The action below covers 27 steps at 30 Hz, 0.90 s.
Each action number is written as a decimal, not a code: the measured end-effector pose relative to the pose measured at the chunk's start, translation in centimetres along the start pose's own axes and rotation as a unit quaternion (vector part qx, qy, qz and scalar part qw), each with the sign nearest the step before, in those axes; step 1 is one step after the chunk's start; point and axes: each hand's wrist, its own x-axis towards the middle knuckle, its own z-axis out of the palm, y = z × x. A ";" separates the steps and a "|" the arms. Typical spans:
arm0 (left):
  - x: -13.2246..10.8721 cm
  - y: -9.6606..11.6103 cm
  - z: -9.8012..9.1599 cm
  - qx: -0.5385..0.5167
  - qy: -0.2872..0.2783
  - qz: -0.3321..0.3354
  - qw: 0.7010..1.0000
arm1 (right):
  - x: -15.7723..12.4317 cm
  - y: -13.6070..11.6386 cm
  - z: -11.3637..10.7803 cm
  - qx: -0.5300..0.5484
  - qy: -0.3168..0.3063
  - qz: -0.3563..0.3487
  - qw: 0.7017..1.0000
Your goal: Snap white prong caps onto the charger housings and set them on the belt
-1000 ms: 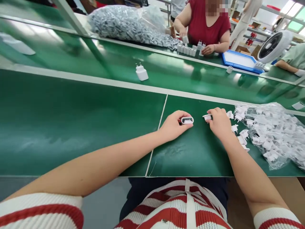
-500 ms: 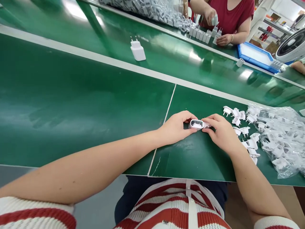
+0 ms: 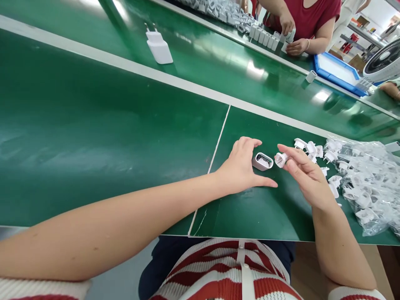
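Observation:
A white open-ended charger housing (image 3: 263, 161) stands on the green table, its hollow end facing up and parts visible inside. Around its left side my left hand (image 3: 245, 166) is spread, thumb and fingers apart, not closed on it. Just to the right, my right hand (image 3: 304, 173) pinches a small white plug cap (image 3: 281, 160) between thumb and fingers. Loose white plug caps (image 3: 334, 181) lie beyond my right hand, some partly hidden by it.
A clear bag of plug caps (image 3: 368, 183) lies at the right. One finished-looking white charger (image 3: 159, 48) is on the belt (image 3: 200, 62). Across it, a person in a red shirt (image 3: 315, 21) handles chargers beside a blue tray (image 3: 337, 73) and a fan (image 3: 383, 60).
My left hand has opened from the housing. My right hand has moved right, away from the housing, with the cap in its fingers. The charger on the belt has shifted left.

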 end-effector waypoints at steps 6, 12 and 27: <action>0.6 0.1 0.2 -0.029 -0.002 0.021 0.999 | 0.5 0.5 0.3 0.047 0.096 -0.021 0.994; 0.4 -0.8 -1.9 -0.075 -0.150 0.073 0.983 | 0.2 0.1 0.6 0.002 0.092 -0.067 0.993; 0.3 -0.4 -1.9 -0.058 -0.144 0.080 0.985 | -0.3 -1.7 1.9 -0.337 0.046 -0.267 0.902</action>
